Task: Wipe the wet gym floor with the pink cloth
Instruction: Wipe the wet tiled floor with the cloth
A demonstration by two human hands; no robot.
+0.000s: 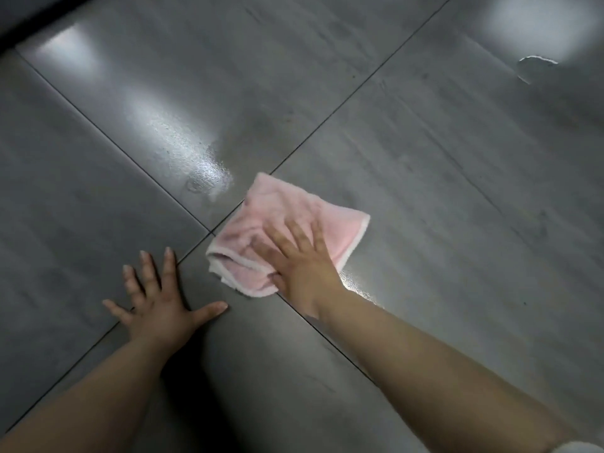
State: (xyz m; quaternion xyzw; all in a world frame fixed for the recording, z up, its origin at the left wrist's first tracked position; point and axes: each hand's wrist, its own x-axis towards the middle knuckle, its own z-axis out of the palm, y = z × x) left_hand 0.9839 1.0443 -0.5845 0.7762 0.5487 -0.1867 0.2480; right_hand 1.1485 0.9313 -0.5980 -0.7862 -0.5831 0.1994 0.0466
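One fluffy folded pink cloth point(287, 223), glossy tiles point(457, 191)

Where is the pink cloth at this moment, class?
In the head view, the pink cloth lies on the tiled floor near centre, under the flat right hand, just right of the grout crossing and below the shiny wet patch.

Large dark grey floor tiles point(425, 158) with a faint streaked grain are split by thin dark grout lines point(98, 128) that cross near the centre. Soft light reflections point(75, 53) glare at 10 and 1 o'clock. A glistening wet patch point(196, 158) lies just toward 11 o'clock of centre. A black strip point(19, 18) edges the 10 o'clock corner.
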